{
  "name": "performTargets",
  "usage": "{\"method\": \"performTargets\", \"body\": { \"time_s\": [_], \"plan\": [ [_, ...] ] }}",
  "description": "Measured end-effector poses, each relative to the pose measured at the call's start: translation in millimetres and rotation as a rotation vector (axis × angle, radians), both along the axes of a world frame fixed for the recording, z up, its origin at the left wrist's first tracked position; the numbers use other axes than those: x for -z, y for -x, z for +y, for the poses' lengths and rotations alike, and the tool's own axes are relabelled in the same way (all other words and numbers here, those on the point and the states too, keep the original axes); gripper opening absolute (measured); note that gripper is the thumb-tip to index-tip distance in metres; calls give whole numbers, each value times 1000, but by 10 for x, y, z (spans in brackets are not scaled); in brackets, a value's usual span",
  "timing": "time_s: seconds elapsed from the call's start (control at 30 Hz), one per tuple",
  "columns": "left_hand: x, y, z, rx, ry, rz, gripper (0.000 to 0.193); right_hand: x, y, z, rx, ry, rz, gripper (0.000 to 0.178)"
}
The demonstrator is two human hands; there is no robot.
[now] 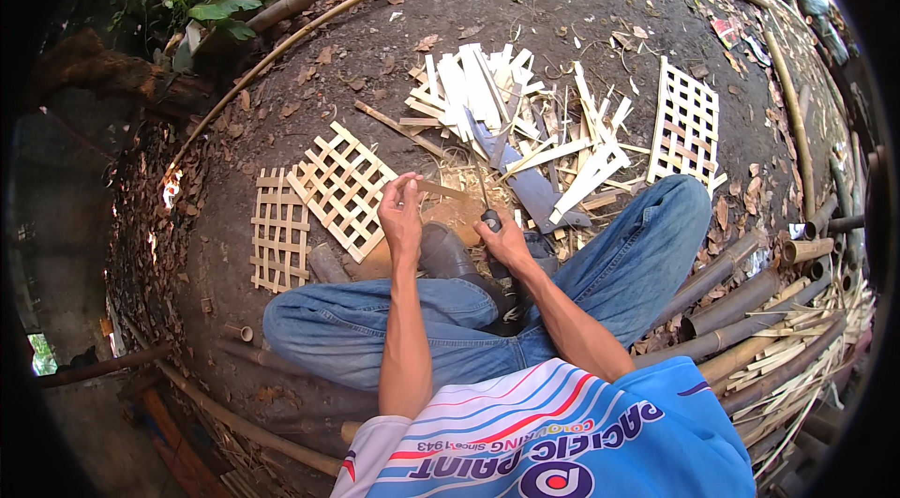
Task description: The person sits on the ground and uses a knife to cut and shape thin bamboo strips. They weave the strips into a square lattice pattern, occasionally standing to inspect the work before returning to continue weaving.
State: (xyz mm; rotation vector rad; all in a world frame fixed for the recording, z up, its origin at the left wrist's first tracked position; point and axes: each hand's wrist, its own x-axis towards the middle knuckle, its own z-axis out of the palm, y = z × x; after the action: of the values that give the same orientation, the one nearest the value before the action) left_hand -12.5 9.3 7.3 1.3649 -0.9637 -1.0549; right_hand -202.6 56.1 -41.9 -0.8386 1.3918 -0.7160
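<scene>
My left hand (401,215) pinches one end of a thin bamboo strip (441,189), which points right, toward the knife. My right hand (503,241) is wrapped round the dark handle of a knife (484,187). Its narrow blade points away from me and stands close to the strip's far end; I cannot tell whether they touch. Just beyond the hands lies a loose pile of pale split bamboo strips (473,90). A flat blue-grey piece (532,190) rests across it. Two woven bamboo lattices (342,190) lie left of my left hand, their edges meeting.
Another woven lattice (684,128) lies beyond my right knee. Bamboo poles (741,306) and a bundle of thin strips (783,357) are stacked at the right. A long curved pole (319,29) crosses the far left. Dry leaves lie scattered on the dark soil.
</scene>
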Motion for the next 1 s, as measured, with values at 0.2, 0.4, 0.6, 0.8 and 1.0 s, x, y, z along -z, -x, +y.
{"method": "performTargets", "body": {
  "time_s": [0.2,0.4,0.6,0.8,1.0],
  "plan": [
    [19,185,15,53,14,49,21,129,6,-34,41,131,66,28],
    [49,80,2,122,-72,-136,38,278,25,-30,41,104,168,45],
    [-40,-106,12,133,-204,-28,48,365,24,-19,71,-12,97,44],
    [-40,-106,33,36,-189,-348,41,363,60,2,89,-72,78,43],
    [30,-62,28,-27,-103,-690,38,449,40,-6,61,65,178,24]
  ]
}}
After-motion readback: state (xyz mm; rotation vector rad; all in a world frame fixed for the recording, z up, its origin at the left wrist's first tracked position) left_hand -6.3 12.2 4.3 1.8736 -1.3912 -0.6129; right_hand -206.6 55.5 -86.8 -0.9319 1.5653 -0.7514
